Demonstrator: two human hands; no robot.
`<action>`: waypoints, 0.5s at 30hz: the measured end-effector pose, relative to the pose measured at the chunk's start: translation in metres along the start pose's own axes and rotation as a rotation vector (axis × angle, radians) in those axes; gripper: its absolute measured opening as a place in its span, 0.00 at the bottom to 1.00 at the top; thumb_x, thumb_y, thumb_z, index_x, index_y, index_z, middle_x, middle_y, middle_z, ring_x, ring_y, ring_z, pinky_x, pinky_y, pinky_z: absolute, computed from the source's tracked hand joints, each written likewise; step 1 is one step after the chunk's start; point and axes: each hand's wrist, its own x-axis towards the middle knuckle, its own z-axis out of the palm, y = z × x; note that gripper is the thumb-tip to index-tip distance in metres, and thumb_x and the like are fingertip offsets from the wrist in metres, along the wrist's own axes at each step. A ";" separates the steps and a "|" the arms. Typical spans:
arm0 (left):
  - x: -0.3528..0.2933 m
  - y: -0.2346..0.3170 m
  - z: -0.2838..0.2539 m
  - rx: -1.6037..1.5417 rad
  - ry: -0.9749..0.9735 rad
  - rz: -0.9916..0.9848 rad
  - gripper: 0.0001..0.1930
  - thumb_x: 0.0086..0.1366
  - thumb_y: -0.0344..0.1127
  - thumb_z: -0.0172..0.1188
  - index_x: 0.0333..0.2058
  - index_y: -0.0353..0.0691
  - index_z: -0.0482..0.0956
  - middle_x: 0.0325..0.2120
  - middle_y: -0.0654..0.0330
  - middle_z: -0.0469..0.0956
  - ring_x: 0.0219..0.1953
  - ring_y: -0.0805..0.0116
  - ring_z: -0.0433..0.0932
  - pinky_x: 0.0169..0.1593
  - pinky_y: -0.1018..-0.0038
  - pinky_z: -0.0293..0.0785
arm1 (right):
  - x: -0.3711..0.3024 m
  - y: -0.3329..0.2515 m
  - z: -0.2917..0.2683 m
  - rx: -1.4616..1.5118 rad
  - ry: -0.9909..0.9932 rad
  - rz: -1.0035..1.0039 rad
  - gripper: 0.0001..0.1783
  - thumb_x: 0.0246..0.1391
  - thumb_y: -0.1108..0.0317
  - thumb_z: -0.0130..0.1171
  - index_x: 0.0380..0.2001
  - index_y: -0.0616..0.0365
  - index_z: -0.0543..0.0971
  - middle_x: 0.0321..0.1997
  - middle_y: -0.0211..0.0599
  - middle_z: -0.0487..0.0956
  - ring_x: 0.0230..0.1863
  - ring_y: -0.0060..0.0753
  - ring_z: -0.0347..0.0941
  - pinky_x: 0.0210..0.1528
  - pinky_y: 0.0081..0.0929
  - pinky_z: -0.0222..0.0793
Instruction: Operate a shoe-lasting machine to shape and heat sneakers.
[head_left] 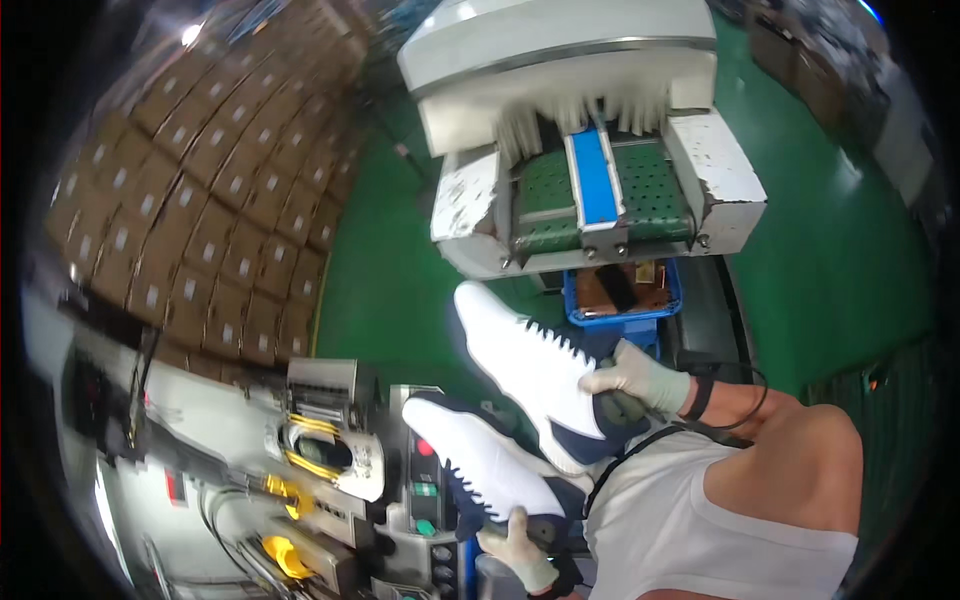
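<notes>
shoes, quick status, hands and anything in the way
Left hand shut on lower shoe. Right hand shut on upper shoe. Conveyor machine ahead, blue crate below it.

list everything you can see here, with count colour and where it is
sneakers: two, white with navy trim, centre, one in each hand
conveyor machine: one, white body with green belt and a blue strip, top centre
blue crate: one, blue, holds brownish items, below the conveyor's end
cardboard boxes: many, brown, stacked as a wall at left
press machine: one, grey metal with yellow parts, lower left
control panel: one, grey with red and green buttons, bottom centre
floor: green, right and centre
left hand: gloved, pale, grips the lower sneaker at its heel end
right hand: gloved, pale, grips the upper sneaker at its collar
</notes>
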 end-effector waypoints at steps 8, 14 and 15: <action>0.155 0.038 0.228 0.214 -0.482 0.231 0.28 0.56 0.26 0.66 0.56 0.22 0.73 0.51 0.52 0.77 0.51 0.61 0.76 0.60 0.67 0.69 | 0.051 -0.083 -0.159 -0.149 0.633 -0.474 0.29 0.49 0.71 0.71 0.55 0.68 0.79 0.51 0.35 0.83 0.50 0.25 0.77 0.56 0.28 0.74; 0.264 0.067 0.418 0.376 -0.753 0.560 0.34 0.56 0.34 0.74 0.59 0.26 0.72 0.54 0.49 0.77 0.54 0.61 0.76 0.62 0.66 0.68 | 0.115 -0.136 -0.220 -0.729 1.186 -0.231 0.39 0.44 0.52 0.74 0.55 0.68 0.76 0.52 0.56 0.82 0.54 0.52 0.80 0.59 0.40 0.74; 0.277 0.052 0.455 0.326 -0.808 0.670 0.35 0.57 0.36 0.75 0.59 0.26 0.71 0.55 0.47 0.77 0.55 0.59 0.76 0.64 0.67 0.68 | 0.125 -0.146 -0.227 -0.807 1.178 -0.128 0.40 0.47 0.50 0.71 0.57 0.68 0.74 0.54 0.59 0.80 0.55 0.57 0.79 0.59 0.44 0.74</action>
